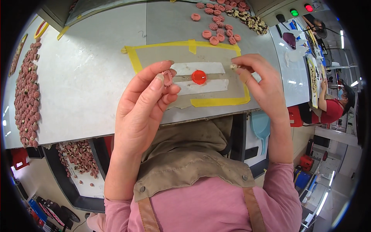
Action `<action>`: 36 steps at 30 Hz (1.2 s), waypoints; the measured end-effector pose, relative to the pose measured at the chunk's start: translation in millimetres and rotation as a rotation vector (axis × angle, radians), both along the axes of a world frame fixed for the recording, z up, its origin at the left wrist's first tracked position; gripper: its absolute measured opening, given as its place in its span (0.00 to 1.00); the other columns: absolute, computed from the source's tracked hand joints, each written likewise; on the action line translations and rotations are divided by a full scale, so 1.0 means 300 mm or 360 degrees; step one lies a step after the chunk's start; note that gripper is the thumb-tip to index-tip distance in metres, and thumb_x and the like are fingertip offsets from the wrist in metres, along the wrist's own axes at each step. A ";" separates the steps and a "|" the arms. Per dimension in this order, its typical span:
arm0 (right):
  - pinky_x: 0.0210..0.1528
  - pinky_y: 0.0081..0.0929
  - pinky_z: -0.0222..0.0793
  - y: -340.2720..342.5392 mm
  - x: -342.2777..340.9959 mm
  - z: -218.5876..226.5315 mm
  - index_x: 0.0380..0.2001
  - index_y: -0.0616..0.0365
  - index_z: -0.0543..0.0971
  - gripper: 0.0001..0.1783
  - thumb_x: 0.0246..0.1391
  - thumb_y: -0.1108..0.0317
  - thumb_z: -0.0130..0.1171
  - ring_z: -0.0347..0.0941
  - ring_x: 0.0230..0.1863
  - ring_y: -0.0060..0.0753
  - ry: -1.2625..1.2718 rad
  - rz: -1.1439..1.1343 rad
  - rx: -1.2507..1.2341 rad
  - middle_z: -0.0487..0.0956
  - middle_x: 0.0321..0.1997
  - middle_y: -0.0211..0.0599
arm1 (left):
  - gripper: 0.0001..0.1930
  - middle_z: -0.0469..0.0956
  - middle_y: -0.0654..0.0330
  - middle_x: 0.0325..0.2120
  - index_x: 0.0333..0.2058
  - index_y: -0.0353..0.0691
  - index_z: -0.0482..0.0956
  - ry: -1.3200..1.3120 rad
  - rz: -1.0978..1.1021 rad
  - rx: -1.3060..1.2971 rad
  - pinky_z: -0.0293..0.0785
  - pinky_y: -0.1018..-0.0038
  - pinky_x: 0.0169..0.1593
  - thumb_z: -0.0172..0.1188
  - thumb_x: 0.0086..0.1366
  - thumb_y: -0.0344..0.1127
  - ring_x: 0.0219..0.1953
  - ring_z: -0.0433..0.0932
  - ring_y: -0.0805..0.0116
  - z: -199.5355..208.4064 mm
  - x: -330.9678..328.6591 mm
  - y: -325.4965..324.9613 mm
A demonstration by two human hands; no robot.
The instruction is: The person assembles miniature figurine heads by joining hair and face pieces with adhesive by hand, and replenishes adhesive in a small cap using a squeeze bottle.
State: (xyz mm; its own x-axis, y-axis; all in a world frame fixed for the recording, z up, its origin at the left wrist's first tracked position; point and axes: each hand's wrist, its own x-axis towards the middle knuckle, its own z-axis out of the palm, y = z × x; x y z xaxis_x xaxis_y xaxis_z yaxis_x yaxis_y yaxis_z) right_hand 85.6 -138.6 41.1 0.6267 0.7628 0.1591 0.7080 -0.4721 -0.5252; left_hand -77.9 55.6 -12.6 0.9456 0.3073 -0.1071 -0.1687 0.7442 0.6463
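My left hand [140, 98] is raised over the table's near edge and pinches a pink scalloped disc [167, 78] with a recess in its face. Between the thumb and fingers of my right hand [266, 87] is a small cream-coloured piece [234, 67], partly hidden by the fingertips. The hands are apart. On the table between them sits a round red cap-like dish [199, 77], with a white strip [205, 68] beyond it and another white strip [210, 86] nearer me. Yellow tape [162, 45] frames this work area.
Loose pink discs [216, 27] lie at the back, beside a pile of cream-and-dark pieces [251, 21]. Rows of pink pieces [27, 96] cover the left edge. Below, an open drawer [77, 189] holds more pieces. A light-blue dustpan [261, 125] hangs right; a co-worker [328, 110] sits beyond.
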 end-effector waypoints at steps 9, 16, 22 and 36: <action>0.40 0.27 0.69 0.057 -0.028 -0.049 0.38 0.58 0.79 0.11 0.49 0.76 0.57 0.73 0.37 0.37 -0.0139 0.0392 -0.0051 0.75 0.36 0.38 | 0.17 0.74 0.61 0.43 0.54 0.34 0.68 -0.0003 0.0011 -0.0028 0.70 0.78 0.47 0.50 0.68 0.33 0.42 0.74 0.75 -0.002 -0.001 -0.003; 0.40 0.28 0.69 0.073 -0.040 -0.048 0.37 0.59 0.79 0.10 0.50 0.76 0.57 0.73 0.37 0.37 -0.0122 0.0343 -0.0065 0.75 0.36 0.38 | 0.18 0.74 0.61 0.44 0.54 0.33 0.68 -0.0004 0.0025 -0.0038 0.70 0.78 0.47 0.51 0.68 0.33 0.42 0.74 0.75 -0.005 -0.002 0.000; 0.39 0.27 0.69 0.075 -0.043 -0.060 0.37 0.62 0.78 0.10 0.49 0.77 0.57 0.73 0.36 0.37 -0.0011 0.0295 0.0038 0.75 0.35 0.39 | 0.18 0.74 0.61 0.44 0.54 0.33 0.68 -0.0012 0.0011 -0.0030 0.70 0.78 0.47 0.50 0.68 0.33 0.42 0.74 0.75 -0.008 0.002 0.004; 0.38 0.31 0.70 0.064 -0.038 -0.073 0.35 0.61 0.78 0.10 0.46 0.77 0.59 0.72 0.36 0.40 -0.0356 0.0417 -0.0026 0.74 0.34 0.40 | 0.18 0.73 0.62 0.43 0.54 0.33 0.67 -0.0003 0.0029 -0.0003 0.70 0.78 0.48 0.50 0.68 0.33 0.43 0.74 0.74 -0.017 -0.001 -0.002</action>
State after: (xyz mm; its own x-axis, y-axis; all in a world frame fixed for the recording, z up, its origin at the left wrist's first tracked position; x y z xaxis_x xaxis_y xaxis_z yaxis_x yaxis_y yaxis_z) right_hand 74.0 -119.4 19.3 0.3601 0.8968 0.2569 0.9031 -0.2661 -0.3370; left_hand -78.1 54.9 -17.8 0.9399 0.3245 -0.1060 -0.1835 0.7421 0.6447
